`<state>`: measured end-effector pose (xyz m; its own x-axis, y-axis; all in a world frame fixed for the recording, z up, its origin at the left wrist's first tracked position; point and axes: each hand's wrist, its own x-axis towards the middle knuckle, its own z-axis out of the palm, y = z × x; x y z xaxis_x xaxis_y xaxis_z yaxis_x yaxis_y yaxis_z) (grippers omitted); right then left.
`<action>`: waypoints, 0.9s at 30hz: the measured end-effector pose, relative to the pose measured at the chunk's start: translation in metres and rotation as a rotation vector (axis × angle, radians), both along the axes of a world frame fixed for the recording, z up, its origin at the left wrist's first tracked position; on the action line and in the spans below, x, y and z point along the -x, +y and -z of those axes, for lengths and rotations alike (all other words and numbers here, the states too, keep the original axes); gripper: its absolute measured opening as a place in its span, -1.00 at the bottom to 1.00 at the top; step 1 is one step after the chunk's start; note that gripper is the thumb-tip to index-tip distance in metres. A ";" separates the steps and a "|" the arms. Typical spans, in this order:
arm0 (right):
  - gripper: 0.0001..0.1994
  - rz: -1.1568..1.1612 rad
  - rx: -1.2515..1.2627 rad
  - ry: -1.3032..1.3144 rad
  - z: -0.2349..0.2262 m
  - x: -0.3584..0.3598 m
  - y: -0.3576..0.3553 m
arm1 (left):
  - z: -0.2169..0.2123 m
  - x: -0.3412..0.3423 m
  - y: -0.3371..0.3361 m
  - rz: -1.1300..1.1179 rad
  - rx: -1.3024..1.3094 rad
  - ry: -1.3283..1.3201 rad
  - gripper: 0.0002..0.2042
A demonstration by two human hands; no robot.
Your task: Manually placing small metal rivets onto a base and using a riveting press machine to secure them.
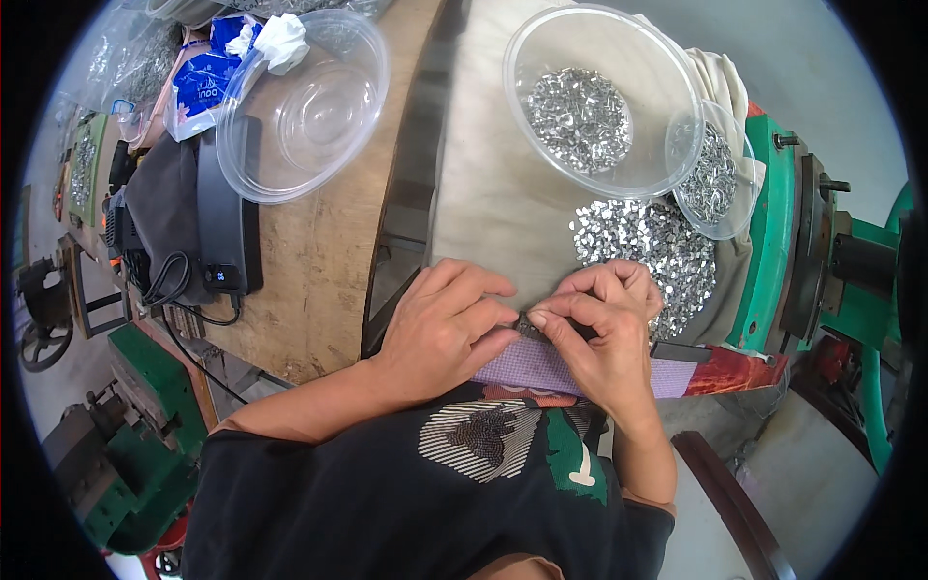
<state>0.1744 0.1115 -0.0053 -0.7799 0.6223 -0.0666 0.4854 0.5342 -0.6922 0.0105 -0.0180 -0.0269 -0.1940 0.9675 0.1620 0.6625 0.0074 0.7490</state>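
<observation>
Close to my body, at the near edge of the cloth-covered table, both hands meet over a small dark grey metal piece (528, 328). My left hand (437, 324) is closed, its thumb and fingertips at the left side of the piece. From the right, my right hand (607, 333) pinches it between thumb and index finger, the other fingers curled. Fingertips hide much of the piece, so its exact kind is unclear. Just beyond my right hand lies a loose pile of small shiny metal parts (657, 251).
A clear round tub (667, 72) of shiny parts stands behind the pile, with a smaller clear tub (744, 208) beside it. An empty clear tub (362, 106) rests on the wooden table (309, 280) at left, by a black device (230, 232). Green machinery (768, 232) stands right.
</observation>
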 end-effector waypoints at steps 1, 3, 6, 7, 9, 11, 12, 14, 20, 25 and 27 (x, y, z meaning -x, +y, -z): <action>-0.89 -0.003 -0.003 0.000 0.000 0.000 0.000 | 0.000 0.000 0.000 -0.002 -0.002 0.002 -0.76; -0.88 -0.007 0.003 -0.013 -0.002 0.001 0.000 | 0.001 0.000 0.000 -0.005 -0.002 0.003 -0.76; -0.88 -0.008 -0.010 -0.033 -0.003 0.003 0.000 | 0.003 0.001 0.000 0.015 -0.021 0.000 -0.78; -0.88 -0.006 -0.029 -0.041 -0.003 0.003 -0.001 | 0.003 0.001 0.000 0.014 -0.022 0.000 -0.78; -0.88 -0.001 -0.031 -0.046 -0.003 0.004 -0.002 | 0.003 0.001 0.000 0.013 -0.023 -0.002 -0.78; -0.87 0.005 -0.032 -0.051 -0.003 0.005 -0.003 | 0.003 0.001 0.000 0.015 -0.019 0.003 -0.78; -0.87 0.016 -0.034 -0.053 -0.003 0.005 -0.004 | 0.003 0.001 0.000 0.015 -0.018 0.001 -0.78; -0.86 0.024 -0.034 -0.056 -0.003 0.006 -0.004 | 0.003 0.001 0.000 0.011 -0.014 -0.004 -0.79; -0.85 0.005 -0.012 -0.068 -0.005 0.004 -0.002 | 0.002 0.001 0.001 0.007 -0.006 -0.005 -0.78; -0.87 0.016 -0.070 -0.086 -0.004 0.007 -0.005 | 0.002 0.001 0.000 0.011 -0.007 -0.005 -0.78; -0.86 0.013 -0.056 -0.082 -0.003 0.006 -0.004 | 0.002 0.002 0.000 0.011 -0.009 -0.001 -0.78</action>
